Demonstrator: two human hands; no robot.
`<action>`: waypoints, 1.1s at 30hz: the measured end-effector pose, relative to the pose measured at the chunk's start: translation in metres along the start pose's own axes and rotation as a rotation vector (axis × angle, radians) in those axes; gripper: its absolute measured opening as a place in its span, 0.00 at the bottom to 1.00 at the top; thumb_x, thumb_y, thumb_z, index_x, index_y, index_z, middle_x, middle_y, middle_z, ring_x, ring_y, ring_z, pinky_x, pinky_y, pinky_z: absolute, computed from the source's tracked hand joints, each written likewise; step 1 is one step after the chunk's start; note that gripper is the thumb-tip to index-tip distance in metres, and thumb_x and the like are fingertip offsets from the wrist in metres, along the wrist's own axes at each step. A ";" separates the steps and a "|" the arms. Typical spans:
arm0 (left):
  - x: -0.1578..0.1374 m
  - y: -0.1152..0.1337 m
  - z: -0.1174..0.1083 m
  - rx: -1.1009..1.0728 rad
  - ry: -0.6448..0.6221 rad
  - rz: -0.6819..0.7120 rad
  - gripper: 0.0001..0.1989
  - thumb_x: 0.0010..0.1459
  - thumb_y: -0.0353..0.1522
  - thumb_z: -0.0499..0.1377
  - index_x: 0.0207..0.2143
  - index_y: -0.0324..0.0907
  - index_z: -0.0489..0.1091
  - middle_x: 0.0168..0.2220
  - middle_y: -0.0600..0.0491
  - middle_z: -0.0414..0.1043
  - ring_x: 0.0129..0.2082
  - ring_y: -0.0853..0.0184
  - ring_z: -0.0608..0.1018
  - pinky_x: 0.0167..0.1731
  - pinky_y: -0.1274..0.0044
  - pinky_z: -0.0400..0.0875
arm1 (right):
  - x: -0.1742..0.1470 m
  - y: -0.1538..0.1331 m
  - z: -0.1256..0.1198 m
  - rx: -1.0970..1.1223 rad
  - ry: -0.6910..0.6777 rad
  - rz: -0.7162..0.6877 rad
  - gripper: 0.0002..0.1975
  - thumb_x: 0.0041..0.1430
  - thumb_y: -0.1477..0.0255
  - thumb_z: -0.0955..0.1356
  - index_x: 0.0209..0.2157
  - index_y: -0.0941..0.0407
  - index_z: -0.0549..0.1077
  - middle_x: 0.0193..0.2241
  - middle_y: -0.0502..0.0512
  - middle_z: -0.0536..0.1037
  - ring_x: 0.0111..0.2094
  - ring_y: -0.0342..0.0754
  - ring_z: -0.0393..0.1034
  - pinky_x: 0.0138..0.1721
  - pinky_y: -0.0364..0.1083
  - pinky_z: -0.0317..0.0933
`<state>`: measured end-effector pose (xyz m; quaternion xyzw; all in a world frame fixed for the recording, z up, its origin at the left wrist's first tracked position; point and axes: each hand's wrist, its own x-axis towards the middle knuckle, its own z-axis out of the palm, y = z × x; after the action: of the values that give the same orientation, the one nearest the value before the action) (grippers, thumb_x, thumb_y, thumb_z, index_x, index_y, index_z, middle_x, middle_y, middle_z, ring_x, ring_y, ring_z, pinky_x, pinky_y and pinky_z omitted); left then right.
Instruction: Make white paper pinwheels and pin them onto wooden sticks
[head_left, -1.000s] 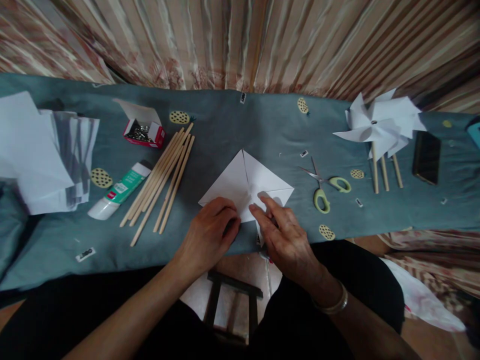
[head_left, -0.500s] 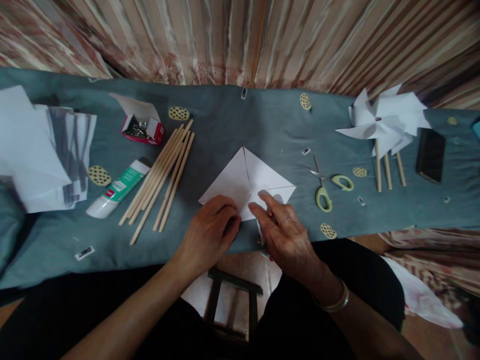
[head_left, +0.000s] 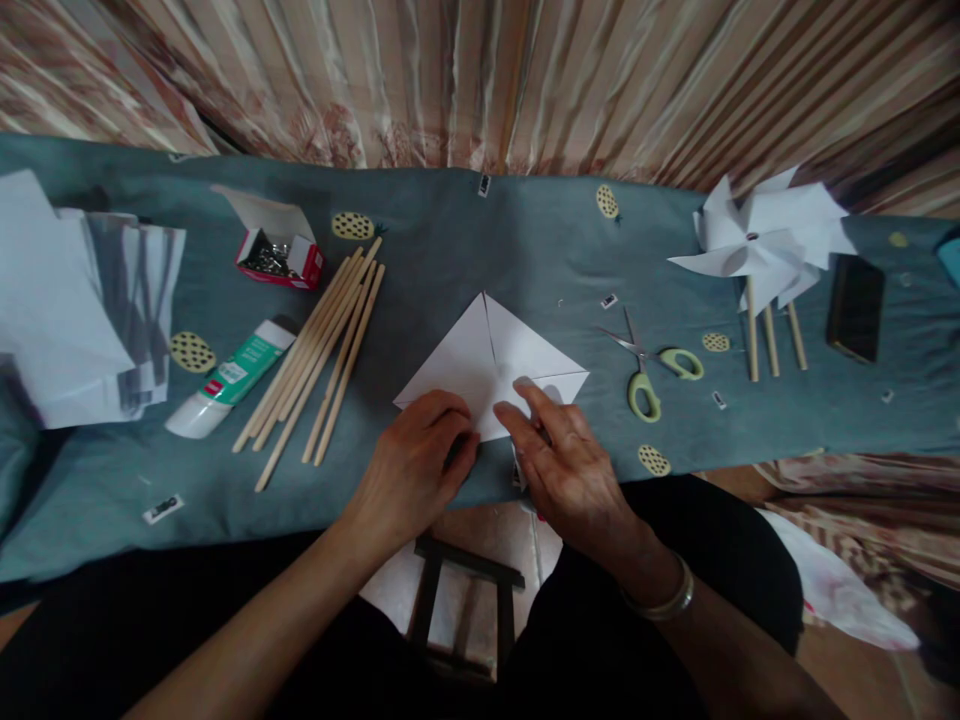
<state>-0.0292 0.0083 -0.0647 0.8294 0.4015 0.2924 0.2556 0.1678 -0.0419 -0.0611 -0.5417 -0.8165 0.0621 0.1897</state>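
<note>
A white paper square lies turned like a diamond on the table, with slits running in from its corners. My left hand is closed at its lower left edge, thumb and curled fingers pinching the paper. Over the lower right part, my right hand rests with index and middle fingers apart on the sheet. The near corner is mostly hidden by my hands. Green-handled scissors lie spread to the right of the paper. To the left are several wooden sticks.
An open red box of metal pins and a glue tube sit left, beside stacked white sheets. Paper pinwheels on sticks and a dark phone lie right. A stool stands below the table edge.
The whole view has shifted slightly, so the table things sit a little further left. My hands and the paper keep almost the same pose.
</note>
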 end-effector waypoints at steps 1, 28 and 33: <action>0.000 0.000 0.000 0.003 0.003 0.005 0.06 0.62 0.26 0.54 0.31 0.40 0.68 0.35 0.51 0.71 0.35 0.67 0.76 0.35 0.75 0.75 | 0.000 0.000 0.000 -0.002 -0.003 -0.001 0.22 0.65 0.79 0.62 0.60 0.56 0.67 0.61 0.66 0.67 0.55 0.57 0.69 0.54 0.60 0.68; 0.000 -0.003 0.000 0.007 0.008 0.007 0.04 0.63 0.29 0.55 0.34 0.40 0.68 0.37 0.50 0.70 0.36 0.66 0.77 0.36 0.74 0.76 | 0.027 -0.002 -0.001 -0.036 -0.050 0.032 0.22 0.63 0.81 0.60 0.57 0.54 0.68 0.64 0.60 0.61 0.59 0.59 0.62 0.59 0.59 0.62; -0.005 -0.005 0.004 0.031 -0.009 0.092 0.11 0.62 0.30 0.57 0.48 0.40 0.70 0.48 0.44 0.69 0.40 0.63 0.77 0.41 0.68 0.77 | 0.029 -0.006 0.001 -0.053 -0.081 0.025 0.19 0.63 0.81 0.59 0.52 0.60 0.72 0.62 0.66 0.65 0.56 0.59 0.64 0.56 0.60 0.65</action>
<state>-0.0318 0.0061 -0.0722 0.8522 0.3664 0.2936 0.2309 0.1528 -0.0182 -0.0531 -0.5536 -0.8181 0.0647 0.1414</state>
